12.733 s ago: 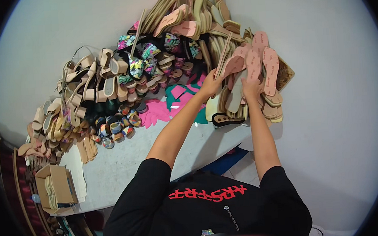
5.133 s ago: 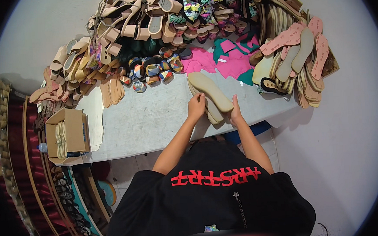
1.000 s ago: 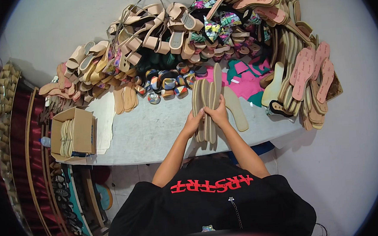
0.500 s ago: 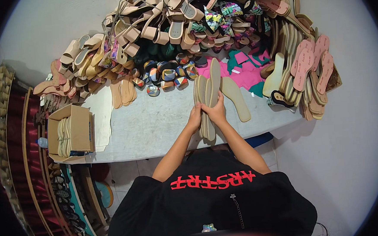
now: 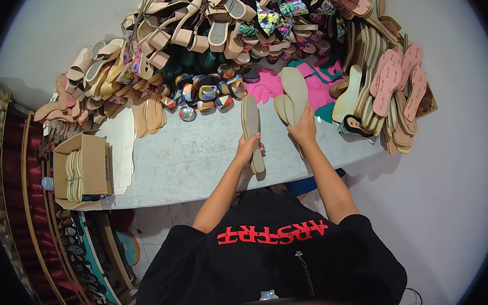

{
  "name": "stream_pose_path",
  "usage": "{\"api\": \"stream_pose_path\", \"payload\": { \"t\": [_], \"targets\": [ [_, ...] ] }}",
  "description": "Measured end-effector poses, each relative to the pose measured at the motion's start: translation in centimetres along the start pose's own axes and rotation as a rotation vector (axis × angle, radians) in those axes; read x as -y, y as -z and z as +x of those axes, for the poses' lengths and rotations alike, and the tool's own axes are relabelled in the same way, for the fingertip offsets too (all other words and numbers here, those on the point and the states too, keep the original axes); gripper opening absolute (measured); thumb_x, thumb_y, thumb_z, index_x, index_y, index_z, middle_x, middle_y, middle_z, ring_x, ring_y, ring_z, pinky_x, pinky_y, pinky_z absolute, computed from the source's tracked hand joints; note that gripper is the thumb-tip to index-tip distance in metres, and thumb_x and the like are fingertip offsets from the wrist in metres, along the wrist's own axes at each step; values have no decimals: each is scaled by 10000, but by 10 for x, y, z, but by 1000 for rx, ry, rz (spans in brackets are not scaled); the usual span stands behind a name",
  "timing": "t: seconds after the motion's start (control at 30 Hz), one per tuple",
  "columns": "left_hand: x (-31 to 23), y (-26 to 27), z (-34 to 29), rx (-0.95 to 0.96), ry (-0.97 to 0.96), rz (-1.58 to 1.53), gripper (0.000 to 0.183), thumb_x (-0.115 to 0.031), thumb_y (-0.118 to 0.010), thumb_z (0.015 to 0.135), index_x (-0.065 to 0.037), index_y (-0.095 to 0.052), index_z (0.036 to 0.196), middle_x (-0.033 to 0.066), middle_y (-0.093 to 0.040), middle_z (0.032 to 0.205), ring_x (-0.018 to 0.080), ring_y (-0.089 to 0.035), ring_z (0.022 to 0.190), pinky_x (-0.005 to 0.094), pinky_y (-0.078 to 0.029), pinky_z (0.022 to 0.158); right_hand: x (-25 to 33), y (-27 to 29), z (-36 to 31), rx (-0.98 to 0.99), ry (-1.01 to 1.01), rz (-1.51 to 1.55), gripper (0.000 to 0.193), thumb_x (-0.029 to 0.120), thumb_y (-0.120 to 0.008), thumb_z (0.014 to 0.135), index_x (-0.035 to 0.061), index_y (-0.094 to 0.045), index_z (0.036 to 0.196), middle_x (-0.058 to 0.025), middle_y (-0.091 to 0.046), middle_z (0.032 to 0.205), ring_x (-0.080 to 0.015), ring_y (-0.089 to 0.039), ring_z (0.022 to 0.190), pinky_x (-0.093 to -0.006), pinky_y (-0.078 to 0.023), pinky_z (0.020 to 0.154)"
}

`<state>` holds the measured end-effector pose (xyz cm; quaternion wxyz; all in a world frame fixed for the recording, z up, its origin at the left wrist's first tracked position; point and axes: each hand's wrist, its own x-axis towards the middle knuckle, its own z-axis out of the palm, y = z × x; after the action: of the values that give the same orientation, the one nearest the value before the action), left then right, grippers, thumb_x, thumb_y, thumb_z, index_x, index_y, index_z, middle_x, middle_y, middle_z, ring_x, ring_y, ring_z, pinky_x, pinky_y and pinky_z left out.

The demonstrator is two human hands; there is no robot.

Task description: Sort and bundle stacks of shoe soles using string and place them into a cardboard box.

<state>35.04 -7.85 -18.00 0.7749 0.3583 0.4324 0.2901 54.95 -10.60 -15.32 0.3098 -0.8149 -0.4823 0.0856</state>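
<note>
Left hand point(image 5: 247, 148) grips one grey insole point(image 5: 251, 128), right hand point(image 5: 304, 127) closed on several more insoles point(image 5: 291, 96); big sandal heap point(image 5: 209, 37) on table point(image 5: 188, 156) remains unsorted.

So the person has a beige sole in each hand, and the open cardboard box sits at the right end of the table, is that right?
Not quite. The head view shows the cardboard box at the left end of the table, not the right. The rest holds: the left hand grips one beige sole and the right hand holds more soles.
</note>
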Motion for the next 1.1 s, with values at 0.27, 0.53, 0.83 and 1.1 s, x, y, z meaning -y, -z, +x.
{"api": "stream_pose_path", "payload": {
  "t": [0.27, 0.53, 0.83, 1.1],
  "targets": [
    [24, -19, 16, -50, -89, 277, 256, -284, -536, 830, -49, -451, 885, 11, -465, 635, 93, -435, 546, 241, -379, 510, -15, -13, 6, 38, 54, -55, 1019, 69, -753, 481, 38, -164, 1312, -202, -339, 1199, -389, -427, 1038, -404, -397, 862],
    [31, -16, 24, -176, -57, 359, 438, -321, -570, 806, 9, -444, 1066, 7, -480, 668, 82, -436, 552, 233, -385, 508, -11, 3, 3, -11, 60, 2, 1026, 187, -809, 468, 40, -227, 1300, -157, -351, 1270, -353, -378, 1061, -400, -345, 896],
    [26, -20, 22, -118, -35, -27, 481, -440, -519, 826, -1, -452, 1009, 47, -494, 727, 92, -471, 550, 234, -416, 505, 0, -22, -17, 224, -26, 628, 967, 251, -787, 583, -8, -200, 1306, -197, -333, 1295, -306, -423, 1094, -377, -349, 924],
    [38, -20, 22, 58, -136, -106, 622, -516, -317, 881, 12, -384, 1205, 113, -487, 1135, 182, -456, 1055, 307, -367, 901, 33, -61, -41, 221, -140, 754, 701, 362, -654, 737, 12, -343, 1258, -211, -383, 1273, -334, -381, 1165, -377, -329, 938]
  ]
}}
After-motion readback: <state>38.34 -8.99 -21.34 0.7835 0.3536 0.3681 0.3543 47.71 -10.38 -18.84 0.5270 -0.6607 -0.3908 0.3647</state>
